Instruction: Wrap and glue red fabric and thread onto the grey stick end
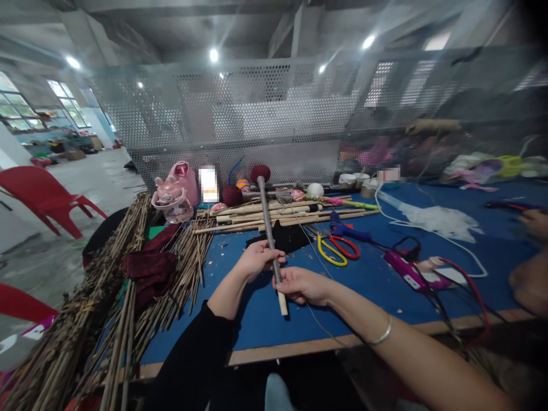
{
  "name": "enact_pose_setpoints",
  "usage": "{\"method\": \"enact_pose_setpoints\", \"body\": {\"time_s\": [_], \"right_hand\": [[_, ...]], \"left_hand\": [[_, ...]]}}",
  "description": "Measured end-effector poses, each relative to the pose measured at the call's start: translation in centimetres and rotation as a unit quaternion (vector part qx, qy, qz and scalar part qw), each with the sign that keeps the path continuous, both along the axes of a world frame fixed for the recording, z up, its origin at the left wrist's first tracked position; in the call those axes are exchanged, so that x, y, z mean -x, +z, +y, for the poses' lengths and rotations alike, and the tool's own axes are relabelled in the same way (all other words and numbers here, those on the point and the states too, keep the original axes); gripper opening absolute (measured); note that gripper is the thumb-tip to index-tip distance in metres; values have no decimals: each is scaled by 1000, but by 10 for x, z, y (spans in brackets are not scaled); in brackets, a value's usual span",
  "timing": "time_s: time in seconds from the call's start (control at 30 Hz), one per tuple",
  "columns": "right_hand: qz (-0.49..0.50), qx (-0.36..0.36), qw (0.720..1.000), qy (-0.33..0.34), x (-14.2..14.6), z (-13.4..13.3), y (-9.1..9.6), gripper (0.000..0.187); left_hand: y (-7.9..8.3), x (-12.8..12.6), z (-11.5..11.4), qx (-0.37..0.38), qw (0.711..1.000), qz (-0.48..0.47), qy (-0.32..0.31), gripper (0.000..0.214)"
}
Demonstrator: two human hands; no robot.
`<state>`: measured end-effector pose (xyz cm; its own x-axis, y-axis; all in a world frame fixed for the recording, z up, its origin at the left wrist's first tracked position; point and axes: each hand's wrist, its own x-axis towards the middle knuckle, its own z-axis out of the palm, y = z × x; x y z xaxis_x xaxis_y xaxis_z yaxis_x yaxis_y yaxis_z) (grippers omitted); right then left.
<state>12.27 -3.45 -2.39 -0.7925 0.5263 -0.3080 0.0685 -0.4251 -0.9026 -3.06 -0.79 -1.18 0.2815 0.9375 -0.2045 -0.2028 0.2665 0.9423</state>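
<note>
The long, thin, round stick wrapped in shiny grey point(267, 220) is held up over the flat blue table top point(248, 328), in front of the person. It slants, with its far end a bit to the left. On that far end sits a round, dark red ball point(260, 173). The near end is bare, pale wood with a flat tip. The grey looks smooth, but the small marks are too blurry to tell.

The left hand point(256, 260) is nearly closed, with its thumb and fingers around the grey part. The right hand point(303, 285) is curled and pinches the stick lower down, just above the bare wood. The yellow-and-red-handled metal scissors point(333, 257) lie near the right hand.
</note>
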Motion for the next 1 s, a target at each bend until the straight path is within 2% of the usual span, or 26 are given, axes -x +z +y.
{"method": "enact_pose_setpoints", "body": {"time_s": [0.17, 0.37, 0.5, 0.6, 0.7, 0.77, 0.83, 0.9, 1.0], "right_hand": [[8, -22, 1000, -10, 5, 7, 4, 28], [-30, -42, 996, 78, 7, 23, 9, 24], [1, -50, 998, 49, 6, 21, 3, 25], [43, -42, 998, 13, 3, 16, 0, 28], [55, -31, 998, 0, 1, 13, 1, 30], [47, -33, 998, 0, 1, 12, 2, 32], [35, -40, 999, 2, 1, 12, 4, 34], [26, -42, 999, 0, 3, 11, 5, 33], [19, -43, 999, -10, 5, 8, 5, 32]], "left_hand": [[-5, -7, 4, -18, 999, 15, 39, 31], [-15, -10, 15, -24, 996, 52, 74, 46], [-13, -3, 12, -42, 988, 90, 120, 44], [0, 3, -10, -68, 973, 137, 170, 41], [11, 3, -52, -126, 934, 254, 218, 31], [13, 1, -81, -123, 916, 327, 200, 28], [10, -2, -103, -85, 912, 372, 151, 31], [7, -5, -115, -54, 910, 397, 111, 34], [5, -9, -119, -40, 908, 405, 99, 34]]}}
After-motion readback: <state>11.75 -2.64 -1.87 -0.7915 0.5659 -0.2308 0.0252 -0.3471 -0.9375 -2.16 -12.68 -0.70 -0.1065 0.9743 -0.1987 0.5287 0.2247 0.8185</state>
